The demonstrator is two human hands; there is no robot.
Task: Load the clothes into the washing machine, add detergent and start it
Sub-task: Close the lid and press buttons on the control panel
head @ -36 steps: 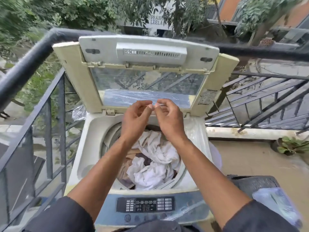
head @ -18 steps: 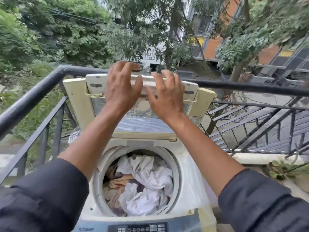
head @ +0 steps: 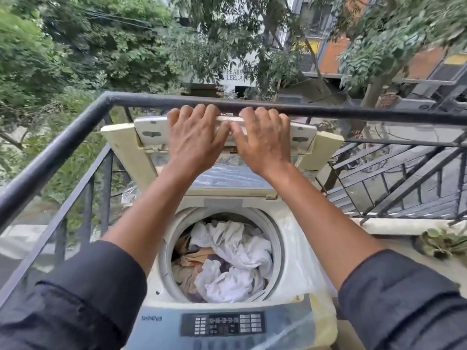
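- Head view: the lid [head: 326,152] of the washer [head: 298,238] stands raised and folded at the far side of the tub, its long axis running left to right, just below the railing [head: 379,112]
- The left hand [head: 194,137] lies on the lid's top edge left of centre, fingers curled over the far rim, gripping it
- The right hand [head: 261,140] grips the same edge right of centre, fingers hooked over the rim likewise; the two thumbs nearly meet at the middle
- Both hands are equally near the lid, already on it, arms stretched forward over the open tub
- The clothes [head: 235,258], white and tan cloth bunched together, sit in the drum straight below the forearms, nearer the person than the lid
- The panel [head: 222,324] with its buttons lies nearest the person, at the washer's front edge, under clear plastic film
- Judgement: loading looks done; whether detergent is in cannot be told, no detergent container shows
- Judgement: the coming move is likely pulling the lid toward the person and down over the drum; it hinges at the back, so the pull runs from far to near, and both hands must travel evenly or the folded lid may twist
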